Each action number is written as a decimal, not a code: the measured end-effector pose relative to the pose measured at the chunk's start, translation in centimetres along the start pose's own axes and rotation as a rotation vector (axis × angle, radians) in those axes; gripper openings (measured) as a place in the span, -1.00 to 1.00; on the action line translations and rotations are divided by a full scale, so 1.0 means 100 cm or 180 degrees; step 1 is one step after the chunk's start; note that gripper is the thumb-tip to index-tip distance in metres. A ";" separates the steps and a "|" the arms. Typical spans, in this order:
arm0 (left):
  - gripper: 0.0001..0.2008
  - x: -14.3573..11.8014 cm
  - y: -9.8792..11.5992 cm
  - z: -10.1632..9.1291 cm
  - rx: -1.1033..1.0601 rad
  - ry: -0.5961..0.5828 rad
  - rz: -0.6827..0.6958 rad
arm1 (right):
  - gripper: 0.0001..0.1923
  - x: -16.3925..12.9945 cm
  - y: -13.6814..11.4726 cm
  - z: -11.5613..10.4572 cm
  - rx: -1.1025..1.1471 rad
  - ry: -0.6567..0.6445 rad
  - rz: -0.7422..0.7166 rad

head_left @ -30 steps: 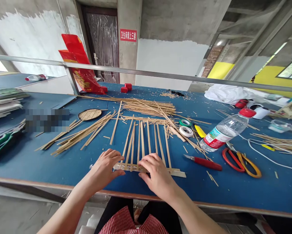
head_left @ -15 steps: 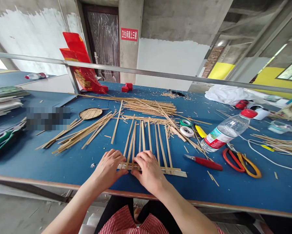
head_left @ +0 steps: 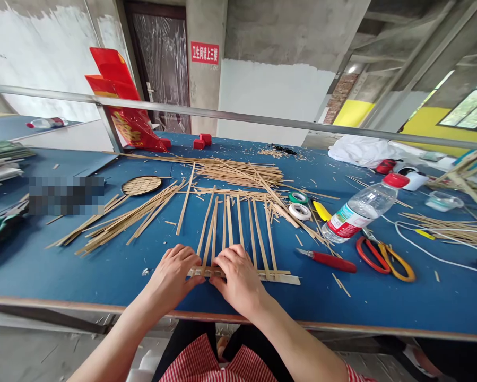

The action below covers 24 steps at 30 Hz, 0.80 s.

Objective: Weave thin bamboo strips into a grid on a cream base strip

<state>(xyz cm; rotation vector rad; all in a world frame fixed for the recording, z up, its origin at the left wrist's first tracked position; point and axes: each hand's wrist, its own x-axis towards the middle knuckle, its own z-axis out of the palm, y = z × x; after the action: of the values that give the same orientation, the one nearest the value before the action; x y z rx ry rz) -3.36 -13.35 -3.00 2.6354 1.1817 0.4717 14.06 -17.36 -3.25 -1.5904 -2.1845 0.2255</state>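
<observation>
Slats (head_left: 260, 233) apparently being aligned at pale strip (head_left: 289, 279), lower centre of frame; left hand (head_left: 177, 269), right hand (head_left: 238, 276) being held there, fingers bunched; grip cannot be told; spacing best being kept even.

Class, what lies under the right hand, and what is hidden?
A pale crosswise strip runs under the right hand, showing on both sides. The hand covers part of it and of some lengthwise strips.
</observation>
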 end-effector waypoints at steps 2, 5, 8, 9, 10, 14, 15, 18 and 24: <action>-0.86 -0.001 0.000 -0.001 0.0017 -0.0018 0.0004 | -0.85 -0.001 -0.001 0.001 0.0033 0.0036 -0.0016; -0.83 -0.002 -0.001 -0.001 0.0047 -0.0045 0.0052 | -0.78 -0.004 -0.003 -0.002 0.0166 0.0089 -0.0078; -0.76 -0.003 -0.003 0.000 0.0090 -0.0042 0.0097 | -0.73 -0.011 -0.001 -0.013 0.0311 0.0156 -0.0154; -0.73 -0.003 -0.004 0.000 0.0106 -0.0032 0.0112 | -0.72 -0.015 0.003 -0.019 0.0338 0.0188 -0.0147; -0.70 -0.003 -0.005 0.000 0.0125 -0.0019 0.0128 | -0.72 -0.020 0.009 -0.025 0.0345 0.0232 -0.0109; -0.62 -0.005 -0.010 -0.001 0.0209 0.0021 0.0167 | -0.72 -0.044 0.048 -0.047 0.0142 0.0312 0.0268; -0.61 -0.005 -0.010 -0.001 0.0221 0.0038 0.0168 | -0.70 -0.050 0.060 -0.050 0.0070 0.0278 0.0372; -0.60 -0.001 -0.002 -0.002 0.0191 0.0106 0.0243 | -0.68 -0.065 0.088 -0.053 -0.0092 0.0151 0.0522; -0.57 0.019 0.043 0.004 -0.0014 -0.0003 0.0720 | -0.66 -0.074 0.104 -0.045 -0.0227 0.0087 0.0446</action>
<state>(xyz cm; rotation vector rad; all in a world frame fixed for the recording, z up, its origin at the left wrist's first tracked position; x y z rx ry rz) 0.92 -14.71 -1.65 2.7783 0.8842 0.5107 26.88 -21.36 -4.94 -1.7778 -2.0839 0.1681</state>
